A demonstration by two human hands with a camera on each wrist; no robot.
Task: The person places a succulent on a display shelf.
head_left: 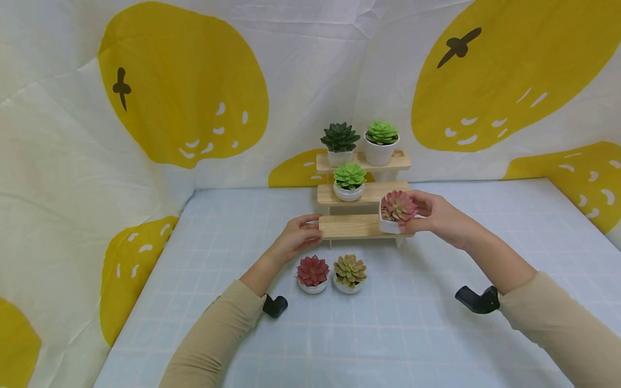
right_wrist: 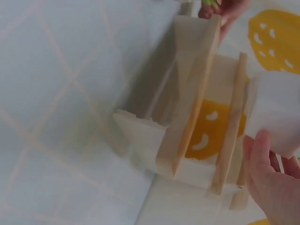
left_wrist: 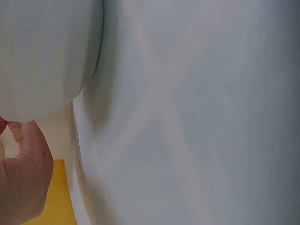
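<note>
A three-tier wooden plant stand [head_left: 349, 227] stands near the back of the table. My right hand [head_left: 434, 220] holds a pink succulent [head_left: 399, 207] in a white pot [right_wrist: 274, 112], tilted, at the right part of the lowest tier; whether the pot touches the board cannot be told. My left hand [head_left: 299, 237] grips the left end of that tier between thumb and fingers. On the middle tier sits a bright green succulent [head_left: 349, 180], left of centre. The top tier bears a dark green succulent [head_left: 340, 141] and a light green one [head_left: 381, 141].
In front of the stand, a dark red succulent [head_left: 312, 272] and a yellowish-pink succulent [head_left: 350, 272] stand side by side in white pots on the checked tablecloth [head_left: 339, 345]. Behind the stand hangs a white curtain [head_left: 310, 81] with yellow fruit shapes.
</note>
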